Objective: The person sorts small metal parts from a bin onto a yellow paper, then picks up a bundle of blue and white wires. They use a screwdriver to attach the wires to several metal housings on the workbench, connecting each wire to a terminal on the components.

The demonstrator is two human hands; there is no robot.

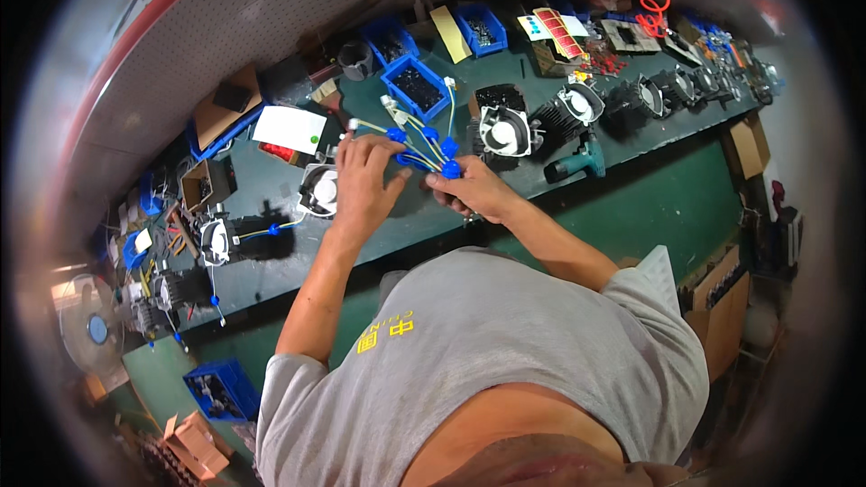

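A bundle of wire leads [428, 146] with blue sleeves and white plug ends is spread out above the bench in front of me. My right hand [474, 189] pinches the bundle at a blue sleeve on its near end. From the left, my left hand [363, 182] reaches in with bent fingers, its fingertips on the leads by another blue sleeve. What lies under those fingertips is partly hidden. Just beside my left hand stands a motor unit [317, 189] with a white round centre, and a similar motor unit [505, 133] sits right of the leads.
Behind the leads is a blue bin [417, 88] of small dark parts. A cordless drill [577, 160] lies near the bench's front edge. More motor units line both sides of the bench. A white sheet [290, 130] lies at left, and a red coiled hose [661, 4] hangs at the back right.
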